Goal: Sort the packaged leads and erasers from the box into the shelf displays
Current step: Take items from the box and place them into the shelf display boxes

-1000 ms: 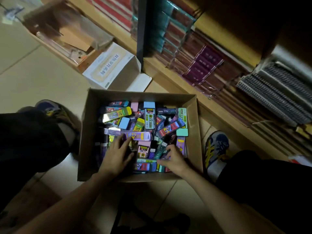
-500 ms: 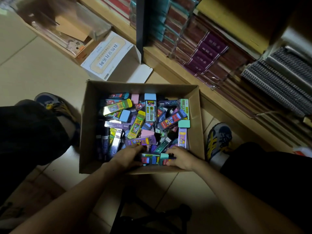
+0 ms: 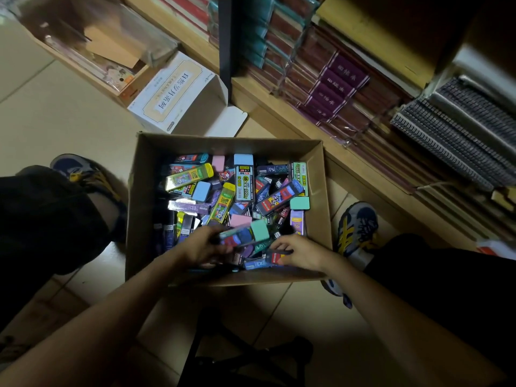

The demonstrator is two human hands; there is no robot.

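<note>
Fingers (image 3: 205, 236) of the left hand (image 3: 201, 248) curled round a bundle of lead packs (image 3: 240, 236) near the cardboard box's (image 3: 133, 208) near edge; the right hand (image 3: 300, 251) pinched a dark pack (image 3: 279, 250) just beside. Box sat on the floor (image 3: 69, 107) before the shelf (image 3: 279, 121).

An open brown cardboard box (image 3: 321, 174) sits on the tiled floor (image 3: 55, 113) just beside a low wooden shelf (image 3: 293, 120), heaped with brightly printed lead cases and pastel erasers lying criss-crossed. A yellow-capped lead case (image 3: 190, 177) lies slanted at far left. A mint eraser (image 3: 299, 203) rests by the right wall. The left hand (image 3: 199, 245) holds a blurred, mint-ended pack (image 3: 240, 234) at the heap's near side.
</note>
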